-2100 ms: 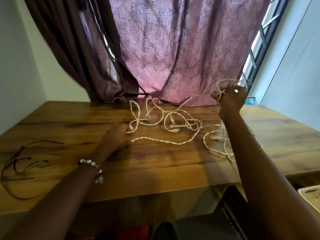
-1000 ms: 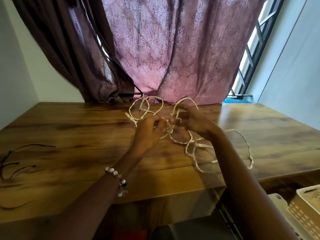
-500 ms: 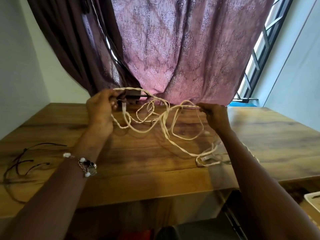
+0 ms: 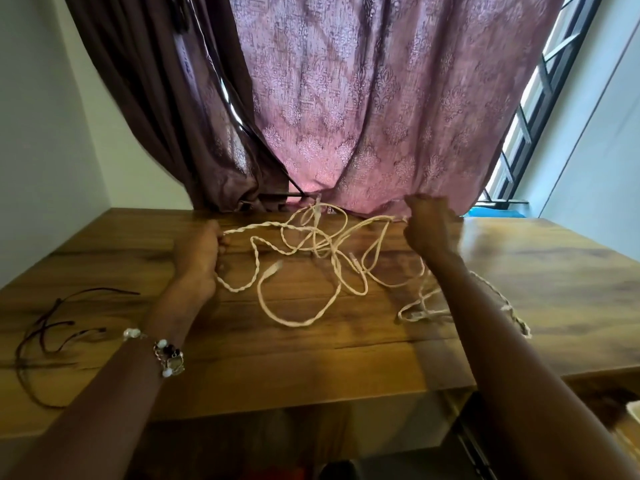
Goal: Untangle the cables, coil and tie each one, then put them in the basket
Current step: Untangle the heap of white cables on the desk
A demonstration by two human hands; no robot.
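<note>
Fingers of the left hand (image 4: 199, 258) curl round one end of the pale cables (image 4: 313, 258); the right hand (image 4: 427, 227) pinches another strand. Between both hands, the tangle sprawls on the table (image 4: 554, 289).

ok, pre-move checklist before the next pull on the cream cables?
1. Left hand grips a twisted strand of the cream cables: ok.
2. Right hand holds a strand: ok, though blurred.
3. Cables separated: not ok, loops still cross mid-table.
4. Connector ends free: cannot tell; one plug lies loose, others sit inside the knot.
5. Nothing slipping off the table: cannot tell; a strand runs behind the right forearm near the front edge.
6. Dark cords clear of the tangle: ok, apart at far left.
</note>
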